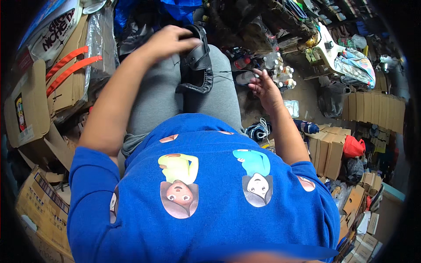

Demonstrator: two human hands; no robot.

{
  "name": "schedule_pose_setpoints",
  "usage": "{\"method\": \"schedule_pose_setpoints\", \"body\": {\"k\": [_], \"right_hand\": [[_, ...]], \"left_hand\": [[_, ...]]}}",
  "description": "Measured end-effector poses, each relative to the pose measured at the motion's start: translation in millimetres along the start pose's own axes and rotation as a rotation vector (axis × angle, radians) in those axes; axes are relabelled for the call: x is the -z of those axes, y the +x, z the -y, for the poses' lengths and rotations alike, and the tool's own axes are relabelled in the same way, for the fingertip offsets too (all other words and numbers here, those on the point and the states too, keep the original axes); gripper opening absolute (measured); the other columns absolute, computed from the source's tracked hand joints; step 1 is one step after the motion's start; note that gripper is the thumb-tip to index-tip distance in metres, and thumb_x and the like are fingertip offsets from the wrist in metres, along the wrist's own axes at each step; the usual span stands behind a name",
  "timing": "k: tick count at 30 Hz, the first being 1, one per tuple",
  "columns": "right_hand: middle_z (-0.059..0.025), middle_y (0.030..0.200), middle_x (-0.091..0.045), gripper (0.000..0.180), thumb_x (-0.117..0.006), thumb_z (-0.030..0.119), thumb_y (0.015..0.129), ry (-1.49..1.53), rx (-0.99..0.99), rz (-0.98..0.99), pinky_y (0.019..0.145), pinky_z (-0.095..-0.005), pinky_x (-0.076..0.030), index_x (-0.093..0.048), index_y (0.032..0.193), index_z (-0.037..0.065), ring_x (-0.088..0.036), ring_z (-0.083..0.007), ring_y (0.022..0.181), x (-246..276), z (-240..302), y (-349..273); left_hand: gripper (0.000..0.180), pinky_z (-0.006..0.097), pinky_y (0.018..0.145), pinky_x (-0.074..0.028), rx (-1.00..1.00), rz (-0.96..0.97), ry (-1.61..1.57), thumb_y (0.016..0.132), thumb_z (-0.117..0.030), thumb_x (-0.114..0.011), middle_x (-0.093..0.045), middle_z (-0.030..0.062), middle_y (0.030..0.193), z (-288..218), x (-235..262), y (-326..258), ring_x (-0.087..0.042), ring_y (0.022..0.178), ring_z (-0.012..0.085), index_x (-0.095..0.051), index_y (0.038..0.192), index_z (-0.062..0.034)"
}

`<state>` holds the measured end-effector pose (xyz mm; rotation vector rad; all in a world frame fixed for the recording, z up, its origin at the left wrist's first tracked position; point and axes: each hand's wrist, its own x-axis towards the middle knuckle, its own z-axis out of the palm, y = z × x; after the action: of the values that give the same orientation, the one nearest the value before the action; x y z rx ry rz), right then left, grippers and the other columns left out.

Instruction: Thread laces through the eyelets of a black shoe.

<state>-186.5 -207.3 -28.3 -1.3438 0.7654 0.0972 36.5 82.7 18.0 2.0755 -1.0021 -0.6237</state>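
A black shoe upper, with an opening and stitching along its gathered lower edge, lies across my thighs between my knees. My left hand is over its upper left side, fingers stretched out and slightly blurred; whether they touch the upper I cannot tell. Dark thread runs from the upper's right edge across to my right hand. That hand is raised to the right of my knee, thumb and fingers bent around the thread's end. Whether a needle is there is too small to tell.
Plastic bottles stand on the floor right of my knee, near a coil of white cord. Cardboard boxes are stacked to the right. On the left are flattened cardboard and orange straps. A blue bag lies ahead.
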Motion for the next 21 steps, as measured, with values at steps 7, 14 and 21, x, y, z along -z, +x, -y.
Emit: {"method": "schedule_pose_setpoints", "body": {"k": [7, 14, 21], "right_hand": [[-0.0119, 0.1, -0.061, 0.036, -0.063, 0.039, 0.082, -0.891, 0.71, 0.069, 0.085, -0.0367, -0.044, -0.068, 0.095, 0.006, -0.058, -0.0253, 0.096, -63.5, 56.6, -22.5], [-0.0184, 0.074, -0.06, 0.027, -0.06, 0.03, 0.081, -1.383, 0.639, 0.57, 0.066, -0.0421, -0.047, -0.064, 0.081, 0.003, -0.06, -0.0354, 0.073, -118.8, 69.9, -10.6], [-0.0155, 0.066, -0.049, 0.023, -0.06, 0.017, 0.08, -1.128, 0.636, 0.633, 0.059, -0.0386, -0.041, -0.05, 0.07, -0.002, -0.051, -0.0292, 0.062, -98.5, 68.4, -31.5]], "left_hand": [[0.035, 0.028, 0.08, -0.043, -0.105, 0.339, -0.315, 0.075, -0.021, -0.074, -0.059, 0.0021, 0.087, -2.5, -32.8, 2.5, -0.052, 0.086, 0.0098, -0.057, 0.099, -0.0004], [0.027, 0.028, 0.074, -0.043, -0.054, 0.311, -0.236, 0.077, -0.017, -0.072, -0.058, 0.0004, 0.079, -11.7, -35.0, 2.4, -0.049, 0.078, 0.0076, -0.055, 0.089, -0.001], [0.028, 0.03, 0.07, -0.045, -0.118, 0.22, -0.209, 0.075, -0.02, -0.074, -0.062, 0.0081, 0.077, -0.3, -42.0, 2.6, -0.055, 0.074, 0.0121, -0.058, 0.087, -0.0001]]}}
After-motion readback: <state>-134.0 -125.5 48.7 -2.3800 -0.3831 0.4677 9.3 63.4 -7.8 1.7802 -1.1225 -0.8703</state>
